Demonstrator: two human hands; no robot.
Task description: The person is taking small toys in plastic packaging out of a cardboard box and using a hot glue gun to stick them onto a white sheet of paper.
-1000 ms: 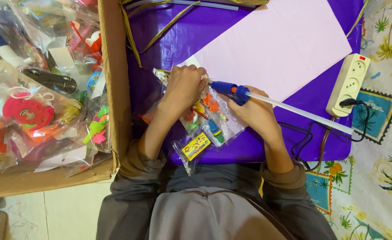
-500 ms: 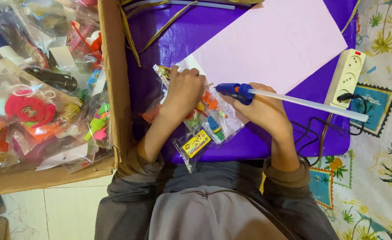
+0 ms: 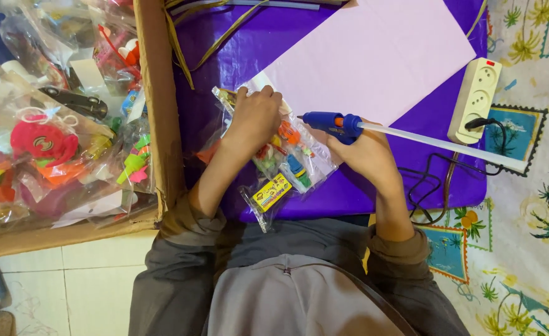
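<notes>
Right hand (image 3: 364,155) closed around a blue glue gun (image 3: 330,123); left hand (image 3: 256,118) pressed fingers-down on a clear packet of small toys (image 3: 287,165).

Head view: the glue gun sits over the purple sheet (image 3: 225,56), its long white glue stick (image 3: 442,144) reaching out to the right, above a black cord (image 3: 430,186) that runs to a white power strip (image 3: 475,99). The packet lies on the purple sheet between both hands, its lower end with a yellow card hanging off the near edge. A pale pink paper (image 3: 374,56) lies just beyond the hands, partly under the left fingertips. To the left, a cardboard box (image 3: 156,99) holds many clear bags of colourful toys, among them a red round toy (image 3: 41,142). Its wall stands just beside the left forearm. A patterned cloth (image 3: 529,218) covers the right side.
</notes>
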